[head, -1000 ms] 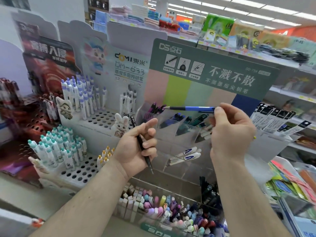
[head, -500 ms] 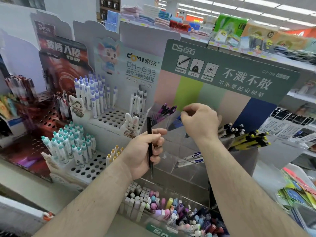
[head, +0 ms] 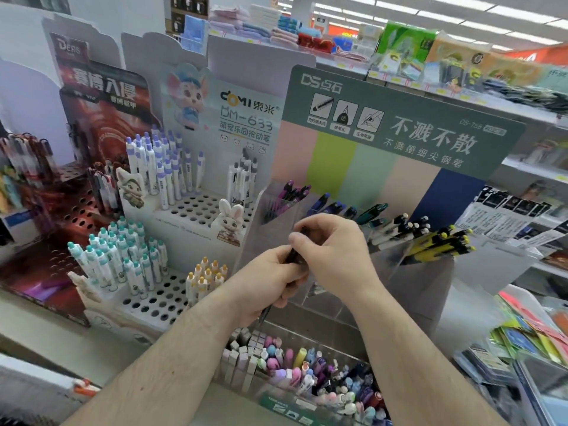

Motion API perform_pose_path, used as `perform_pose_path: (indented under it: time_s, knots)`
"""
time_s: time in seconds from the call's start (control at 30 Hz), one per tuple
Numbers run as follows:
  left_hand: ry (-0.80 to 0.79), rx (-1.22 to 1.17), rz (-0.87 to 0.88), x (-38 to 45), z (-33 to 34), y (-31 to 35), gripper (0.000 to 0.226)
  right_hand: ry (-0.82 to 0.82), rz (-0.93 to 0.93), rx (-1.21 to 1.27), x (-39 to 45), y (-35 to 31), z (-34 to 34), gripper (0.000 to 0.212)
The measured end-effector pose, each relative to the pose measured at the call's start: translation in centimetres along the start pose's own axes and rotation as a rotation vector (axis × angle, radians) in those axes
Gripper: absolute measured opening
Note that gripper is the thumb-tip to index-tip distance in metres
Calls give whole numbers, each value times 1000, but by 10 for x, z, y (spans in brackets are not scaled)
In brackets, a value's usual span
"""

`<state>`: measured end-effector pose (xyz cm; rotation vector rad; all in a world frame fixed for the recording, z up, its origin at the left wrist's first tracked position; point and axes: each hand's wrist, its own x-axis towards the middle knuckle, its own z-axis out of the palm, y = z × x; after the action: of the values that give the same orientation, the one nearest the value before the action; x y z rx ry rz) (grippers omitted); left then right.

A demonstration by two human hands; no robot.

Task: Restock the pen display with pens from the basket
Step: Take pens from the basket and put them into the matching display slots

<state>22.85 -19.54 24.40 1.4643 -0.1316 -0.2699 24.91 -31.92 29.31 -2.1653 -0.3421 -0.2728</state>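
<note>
The clear acrylic pen display [head: 430, 281] stands under a green header card. Its slanted compartments hold dark purple pens [head: 289, 195], blue pens [head: 325, 206], green pens [head: 372, 210], white pens [head: 396, 230] and yellow pens [head: 439, 244]. In front of it my left hand [head: 270, 281] grips a black pen [head: 292, 256], whose tip pokes out below the fist. My right hand [head: 335, 256] meets the left and pinches the pen's upper end with thumb and fingers. The basket is out of view.
A white DOMI stand [head: 190, 210] with holes holds upright white pens to the left, and a red stand [head: 73, 210] sits beyond it. A clear tray [head: 307, 373] of pastel erasers and pens lies below my hands. Packaged goods fill shelves on the right.
My right hand held a blue pen, carried it to the display compartments, and now has come down empty of it onto the black pen in my left hand. The view shifted left.
</note>
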Motion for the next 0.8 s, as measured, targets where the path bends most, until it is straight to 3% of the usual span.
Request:
perform_pose_path:
  time_s: [0.1,0.2,0.33,0.43,0.5,0.57,0.67,0.8]
  knots:
    - [-11,-72,-9,-4,-9,-1,17,278,107,258,-2,11,-10,11]
    - [12,-369,24,-6,-23,-4,32,465,200,468,-7,19,-20,14]
    - [-149,-803,86,-7,-31,-14,42,479,250,581,-14,24,-15,8]
    - [-293,-996,158,-7,-34,-20,47,432,272,664,-17,18,-9,6]
    - [-288,-1065,160,-7,-36,-20,51,464,248,705,-16,15,-6,11]
    - [-194,-1060,131,-7,-41,-22,62,557,171,633,-13,16,-2,12]
    - [-36,-1030,80,-14,-53,-28,74,633,-10,294,-7,23,10,5]
    - [147,-1002,41,-29,-61,-32,55,608,-146,0,-3,32,37,6]
